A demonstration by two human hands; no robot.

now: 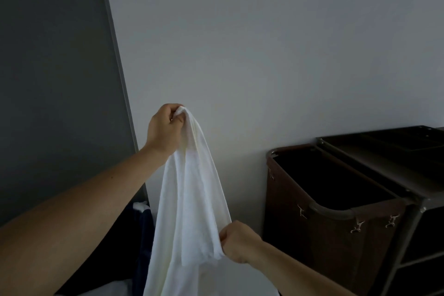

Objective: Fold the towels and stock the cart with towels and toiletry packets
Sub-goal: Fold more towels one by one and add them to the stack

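A white towel [192, 199] hangs unfolded in front of the pale wall. My left hand [164, 127] holds it up high, its fingers pinching the top corner. My right hand [236, 241] is lower and to the right, gripping the towel's lower edge. The cloth drapes between both hands and runs down past the bottom of the frame. The cart [418, 190] stands at the right, with a dark top tray and a brown laundry bag [312, 211] hung on its near end. No toiletry packets are visible.
A dark grey panel [55, 79] fills the left side, meeting the pale wall [264, 43]. Behind the towel, low down, lies dark blue cloth [144, 228] with a bit of white on top. The laundry bag's mouth is open and looks dark inside.
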